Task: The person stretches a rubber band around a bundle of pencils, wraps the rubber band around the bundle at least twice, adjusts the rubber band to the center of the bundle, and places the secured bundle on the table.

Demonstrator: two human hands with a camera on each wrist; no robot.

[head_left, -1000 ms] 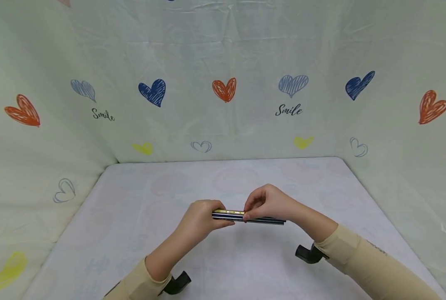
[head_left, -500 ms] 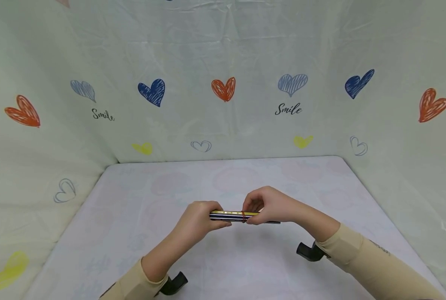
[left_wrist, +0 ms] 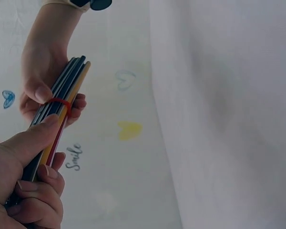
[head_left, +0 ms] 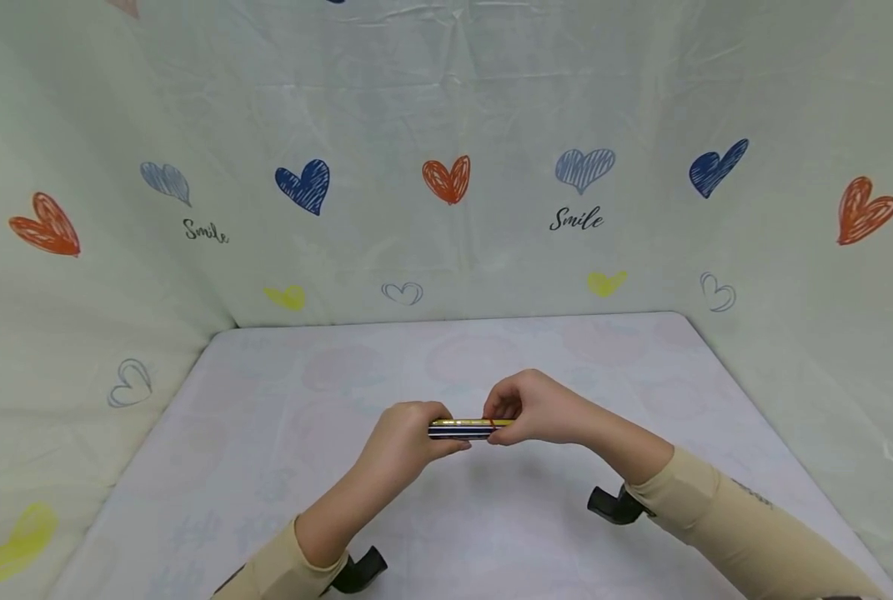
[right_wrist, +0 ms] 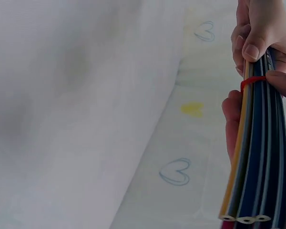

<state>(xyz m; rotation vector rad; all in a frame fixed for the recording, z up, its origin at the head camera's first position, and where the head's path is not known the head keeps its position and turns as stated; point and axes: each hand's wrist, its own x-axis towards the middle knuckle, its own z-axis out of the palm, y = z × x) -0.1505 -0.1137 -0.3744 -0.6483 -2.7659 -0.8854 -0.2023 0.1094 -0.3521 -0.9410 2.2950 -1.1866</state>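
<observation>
A bundle of several pencils (right_wrist: 255,152), dark striped with a yellow one and a red one at the side, is held level above the table in the head view. Around the bundle's middle runs a red rubber band (left_wrist: 62,101). My left hand (head_left: 408,433) grips the bundle's left end, thumb on one side and fingers curled round the other. My right hand (head_left: 539,408) pinches the bundle at the band; its thumb (right_wrist: 282,83) touches the band in the right wrist view. Flat unsharpened pencil ends show at the bottom there. The bundle's far left end is hidden in my left hand.
Below the hands lies a white-covered table (head_left: 476,517). Behind it and on both sides hangs a pale curtain (head_left: 506,108) printed with hearts and "Smile". Black wrist cameras (head_left: 617,505) are strapped at the beige sleeves (head_left: 724,517).
Half a second ago the band showed clear to the left of my right thumb; now my right fingers are around it. My left hand and the bundle have shifted slightly right.
</observation>
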